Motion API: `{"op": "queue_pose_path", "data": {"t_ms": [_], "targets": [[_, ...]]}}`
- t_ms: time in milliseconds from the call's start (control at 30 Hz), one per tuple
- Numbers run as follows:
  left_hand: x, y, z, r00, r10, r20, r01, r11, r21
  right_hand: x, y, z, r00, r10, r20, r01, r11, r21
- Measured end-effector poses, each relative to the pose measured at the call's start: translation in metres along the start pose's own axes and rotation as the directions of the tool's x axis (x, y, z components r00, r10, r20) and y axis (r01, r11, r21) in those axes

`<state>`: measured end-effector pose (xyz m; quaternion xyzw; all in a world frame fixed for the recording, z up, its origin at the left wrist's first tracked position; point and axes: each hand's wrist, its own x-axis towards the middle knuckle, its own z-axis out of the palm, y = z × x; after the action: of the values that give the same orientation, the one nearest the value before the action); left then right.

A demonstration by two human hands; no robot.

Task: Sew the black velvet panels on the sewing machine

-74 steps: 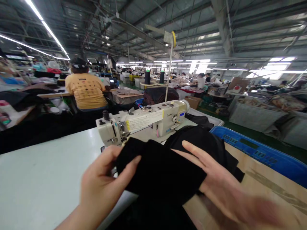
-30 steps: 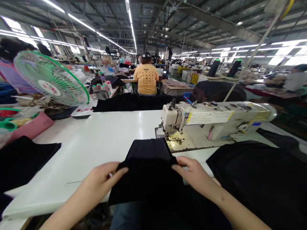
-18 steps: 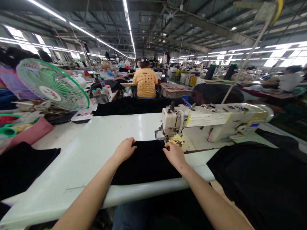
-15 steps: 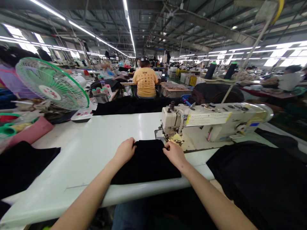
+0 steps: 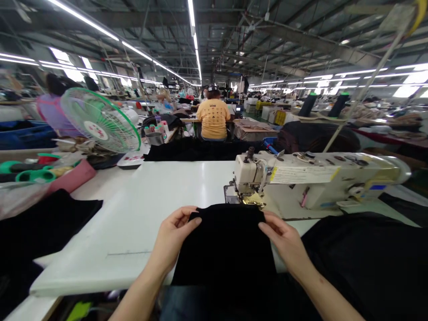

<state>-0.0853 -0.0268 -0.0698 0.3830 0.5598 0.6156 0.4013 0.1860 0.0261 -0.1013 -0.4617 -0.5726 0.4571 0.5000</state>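
Note:
A black fabric piece (image 5: 225, 245) lies on the white sewing table (image 5: 143, 209), its lower part hanging over the near edge. My left hand (image 5: 174, 238) pinches its top left corner. At the top right corner my right hand (image 5: 284, 240) grips the cloth between thumb and fingers. The far edge of the cloth sits just in front of the presser foot of the cream sewing machine (image 5: 310, 183).
A heap of black fabric (image 5: 368, 263) lies to my right, another black piece (image 5: 40, 227) to my left. A green fan (image 5: 100, 120) stands at the back left. A person in a yellow shirt (image 5: 214, 118) sits at a table ahead.
I have pulled the fabric back toward me, away from the presser foot. Both hands moved nearer with it and now pinch its top corners instead of pressing it flat.

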Motion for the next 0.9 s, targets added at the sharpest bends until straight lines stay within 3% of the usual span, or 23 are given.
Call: {"op": "queue_pose_path", "data": {"t_ms": [67, 167, 300, 433, 600, 900], "targets": [[-0.004, 0.0, 0.004, 0.999, -0.046, -0.002, 0.046, 0.996, -0.076, -0.003, 0.001, -0.005, 0.994, 0.065, -0.093, -0.063, 0.998, 0.02], [-0.01, 0.003, 0.009, 1.0, -0.016, 0.005, 0.017, 0.988, -0.152, -0.004, 0.005, -0.009, 0.974, 0.158, -0.161, -0.139, 0.983, 0.124], [-0.016, 0.011, 0.012, 1.0, 0.027, 0.007, -0.025, 0.986, -0.165, -0.005, -0.002, -0.009, 0.953, 0.269, -0.138, -0.208, 0.914, 0.348], [-0.017, 0.015, 0.013, 0.996, -0.01, -0.087, -0.007, 0.979, -0.203, -0.007, -0.013, -0.01, 0.941, 0.323, -0.102, -0.245, 0.857, 0.454], [-0.014, 0.017, 0.018, 0.986, -0.099, -0.137, 0.059, 0.962, -0.266, -0.006, -0.018, -0.013, 0.94, 0.322, -0.117, -0.23, 0.847, 0.478], [-0.015, 0.021, 0.026, 0.989, -0.066, -0.134, 0.024, 0.957, -0.29, -0.007, -0.02, -0.017, 0.917, 0.347, -0.196, -0.232, 0.866, 0.443]]}}
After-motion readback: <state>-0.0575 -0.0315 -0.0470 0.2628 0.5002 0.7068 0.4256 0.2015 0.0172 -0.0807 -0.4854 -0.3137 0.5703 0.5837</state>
